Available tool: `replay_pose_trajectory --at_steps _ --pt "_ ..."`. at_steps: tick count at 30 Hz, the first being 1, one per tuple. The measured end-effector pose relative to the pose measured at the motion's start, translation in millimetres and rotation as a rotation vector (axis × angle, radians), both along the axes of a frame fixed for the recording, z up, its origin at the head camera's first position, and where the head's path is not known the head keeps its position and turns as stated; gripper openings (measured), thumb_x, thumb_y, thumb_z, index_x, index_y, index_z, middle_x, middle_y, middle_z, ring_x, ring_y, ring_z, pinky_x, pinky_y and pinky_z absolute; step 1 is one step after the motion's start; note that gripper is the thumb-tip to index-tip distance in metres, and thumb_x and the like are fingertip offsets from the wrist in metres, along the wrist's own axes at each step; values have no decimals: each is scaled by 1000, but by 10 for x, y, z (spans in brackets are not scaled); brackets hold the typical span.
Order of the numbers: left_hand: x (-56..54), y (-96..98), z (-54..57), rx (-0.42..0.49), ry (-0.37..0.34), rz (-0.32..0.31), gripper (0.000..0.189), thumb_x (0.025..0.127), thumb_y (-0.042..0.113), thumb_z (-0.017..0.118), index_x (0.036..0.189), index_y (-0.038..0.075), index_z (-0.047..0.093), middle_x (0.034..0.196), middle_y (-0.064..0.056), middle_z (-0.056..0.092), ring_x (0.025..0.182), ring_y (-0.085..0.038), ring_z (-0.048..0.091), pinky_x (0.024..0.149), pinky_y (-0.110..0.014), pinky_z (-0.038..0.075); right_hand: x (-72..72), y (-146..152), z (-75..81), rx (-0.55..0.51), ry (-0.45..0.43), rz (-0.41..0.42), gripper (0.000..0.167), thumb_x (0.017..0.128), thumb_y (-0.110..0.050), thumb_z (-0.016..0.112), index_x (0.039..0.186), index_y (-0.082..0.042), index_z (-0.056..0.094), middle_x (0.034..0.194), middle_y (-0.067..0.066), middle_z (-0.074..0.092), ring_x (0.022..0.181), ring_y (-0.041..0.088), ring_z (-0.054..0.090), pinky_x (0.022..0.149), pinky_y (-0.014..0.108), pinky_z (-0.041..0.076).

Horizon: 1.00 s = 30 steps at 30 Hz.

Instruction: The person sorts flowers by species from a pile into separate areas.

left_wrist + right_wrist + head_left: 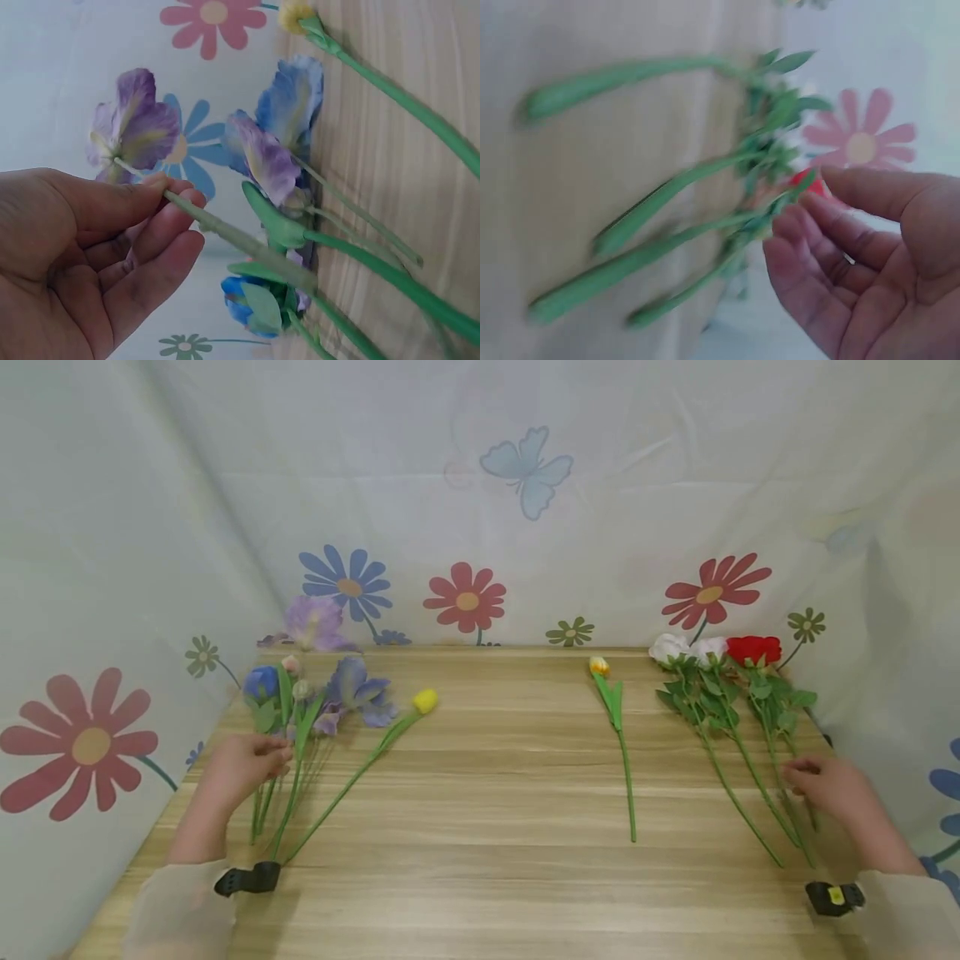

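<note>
L hand is pinching the pale green stem of a purple flower btwn thumb & fingertips, other fingers loosely bent. Flower is showing broad ruffled petals, lilac-purple w/ a pale yellowish streak; in the L wrist view its stem is crossing the fingertips, w/ bloom on one side & the lower end sticking out on the other. It's being held at the L end of the worktop, bloom showing against the printed cloth at the back.

Under/near L hand, a loose bunch is lying: blue rose w/ green leaves, pinkish bud, pale bud & a blue-violet flower w/ floppy petals. Yellow tulip is lying just R of them, its green stem slanting down twd the L wrist.

R hand is hovering by the stems at the R end, fingers loosely curled, thumb & index tips near each other; can't tell if they're touching a leaf. Red rose is lying past it, petals full & bright; white rose & pale pink rose are lying alongside, heads at the far edge, leafy stems running twd the near side.

Approx. mid-worktop, nearer the R group, a yellow-white tulip is lying alone, 2 green leaves hugging its stem. Both wrists are wearing black straps.
</note>
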<state>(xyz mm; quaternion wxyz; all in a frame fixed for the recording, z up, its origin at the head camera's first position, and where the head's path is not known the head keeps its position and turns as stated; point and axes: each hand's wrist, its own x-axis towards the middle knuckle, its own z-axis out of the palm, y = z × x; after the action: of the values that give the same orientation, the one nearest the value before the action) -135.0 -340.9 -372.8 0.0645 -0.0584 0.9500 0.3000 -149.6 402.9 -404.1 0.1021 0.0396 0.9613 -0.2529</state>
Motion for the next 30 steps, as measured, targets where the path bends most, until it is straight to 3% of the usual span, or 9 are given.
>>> replay_pose_trajectory --at_steps 5,11,16,23,27,30 --pt "-20 175 58 54 43 0 46 106 23 55 136 -12 58 126 -34 67 100 -40 75 86 -51 62 -47 -358 186 -45 55 55 54 110 -30 46 133 19 52 118 39 64 88 35 73 69 36 61" --pt "-88 476 103 166 100 -33 43 105 20 57 134 -12 60 134 -34 62 101 -38 76 89 -47 63 -121 -973 306 -190 137 88 46 108 -27 52 129 13 59 114 33 69 91 31 71 72 34 63" --pt "-150 768 120 234 120 -42 41 104 20 59 134 -9 61 131 -32 65 98 -35 77 88 -45 63 -182 -1545 333 -336 213 149 35 105 -21 59 123 9 64 106 22 72 89 19 68 73 29 63" --pt "-222 1156 90 342 144 -81 37 103 17 61 132 -6 64 127 -30 69 97 -34 77 90 -45 63 -228 -2270 353 -527 186 230 32 104 -17 60 124 6 65 106 21 71 85 5 63 75 25 61" --pt "-275 1334 62 403 145 -93 35 102 13 62 130 -8 65 124 -30 70 92 -29 78 88 -41 64 -222 -2562 303 -608 176 238 30 103 -15 61 124 6 65 107 23 70 86 9 64 75 25 61" --pt "-310 1449 54 426 155 -95 33 101 11 62 127 -9 66 120 -30 71 89 -26 79 85 -37 65 -225 -2729 252 -657 175 250 30 102 -14 62 123 6 65 110 25 70 90 17 67 78 33 64"
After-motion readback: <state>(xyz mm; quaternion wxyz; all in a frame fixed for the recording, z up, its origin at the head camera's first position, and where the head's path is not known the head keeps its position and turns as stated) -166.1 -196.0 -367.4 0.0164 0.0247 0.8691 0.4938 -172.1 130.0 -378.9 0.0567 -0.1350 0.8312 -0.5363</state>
